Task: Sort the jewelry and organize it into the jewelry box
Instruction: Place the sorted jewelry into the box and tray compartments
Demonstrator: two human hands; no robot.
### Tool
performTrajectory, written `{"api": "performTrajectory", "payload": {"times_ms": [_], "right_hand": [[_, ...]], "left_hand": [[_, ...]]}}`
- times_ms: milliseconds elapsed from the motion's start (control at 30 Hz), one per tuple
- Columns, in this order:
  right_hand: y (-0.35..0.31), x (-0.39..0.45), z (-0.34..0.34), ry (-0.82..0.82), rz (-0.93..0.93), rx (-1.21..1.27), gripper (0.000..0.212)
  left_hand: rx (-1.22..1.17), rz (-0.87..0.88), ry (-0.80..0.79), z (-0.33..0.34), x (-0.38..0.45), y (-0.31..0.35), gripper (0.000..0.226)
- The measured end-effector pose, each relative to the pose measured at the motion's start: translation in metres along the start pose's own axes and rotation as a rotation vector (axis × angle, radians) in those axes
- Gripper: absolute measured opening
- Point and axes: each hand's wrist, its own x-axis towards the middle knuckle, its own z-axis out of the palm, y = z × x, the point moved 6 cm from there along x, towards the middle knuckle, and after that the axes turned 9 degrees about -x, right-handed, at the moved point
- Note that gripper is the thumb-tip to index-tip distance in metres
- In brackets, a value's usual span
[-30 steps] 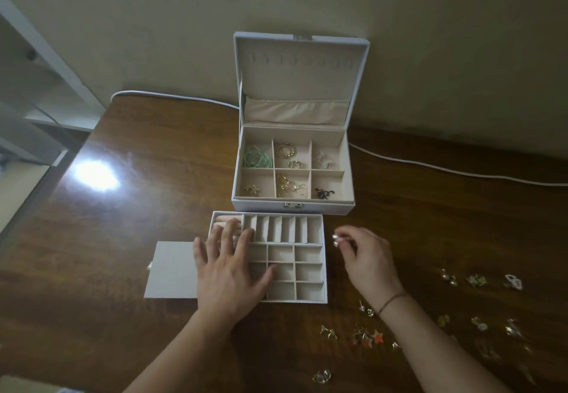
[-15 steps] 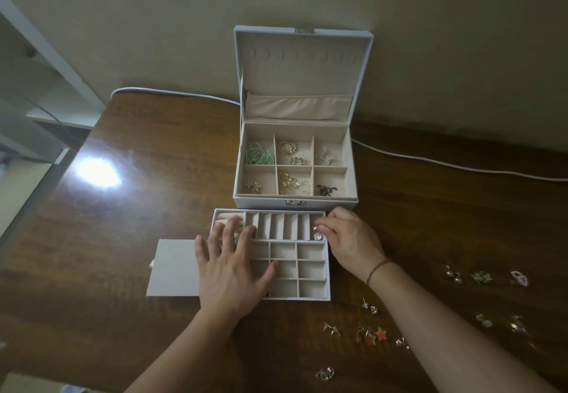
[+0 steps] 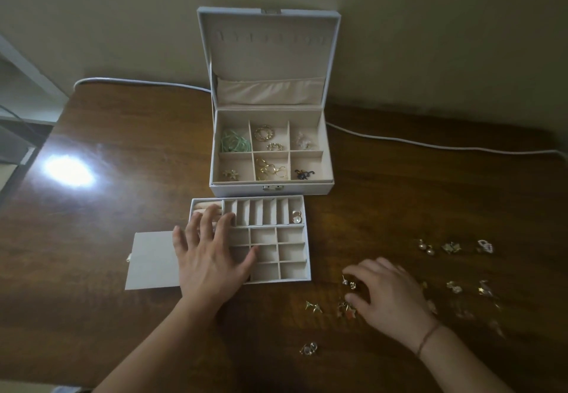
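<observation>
my left hand lies flat on the removable tray, fingers spread and straight. my right hand hovers over loose earrings on the bench, fingers curled around a small stud earring; whether they pinch it, i cannot tell. the open jewelry box stands behind the tray.

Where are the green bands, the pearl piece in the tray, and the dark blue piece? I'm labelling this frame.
green bands (image 3: 235, 144): head view, on the middle of the tangle.
pearl piece (image 3: 297, 217): head view, on its round pale face.
dark blue piece (image 3: 304, 174): head view, on its centre.
</observation>
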Motion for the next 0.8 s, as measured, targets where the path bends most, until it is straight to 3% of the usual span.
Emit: {"api": "performTrajectory", "payload": {"times_ms": [433, 600, 700, 800], "right_hand": [[-0.003, -0.002, 0.013, 0.155, 0.015, -0.002, 0.016], [0.0, 0.01, 0.012, 0.042, 0.076, 0.092, 0.012], [-0.002, 0.026, 0.002, 0.038, 0.141, 0.172, 0.019], [-0.02, 0.053, -0.022, 0.119, 0.132, 0.291, 0.016]], "left_hand": [[0.0, -0.006, 0.015, 0.0, -0.001, 0.001, 0.084], [-0.126, 0.014, 0.02, -0.004, 0.001, 0.003, 0.085], [-0.152, 0.173, 0.012, -0.007, 0.008, 0.023, 0.077], [-0.045, 0.341, -0.092, 0.004, 0.015, 0.047, 0.07]]}}
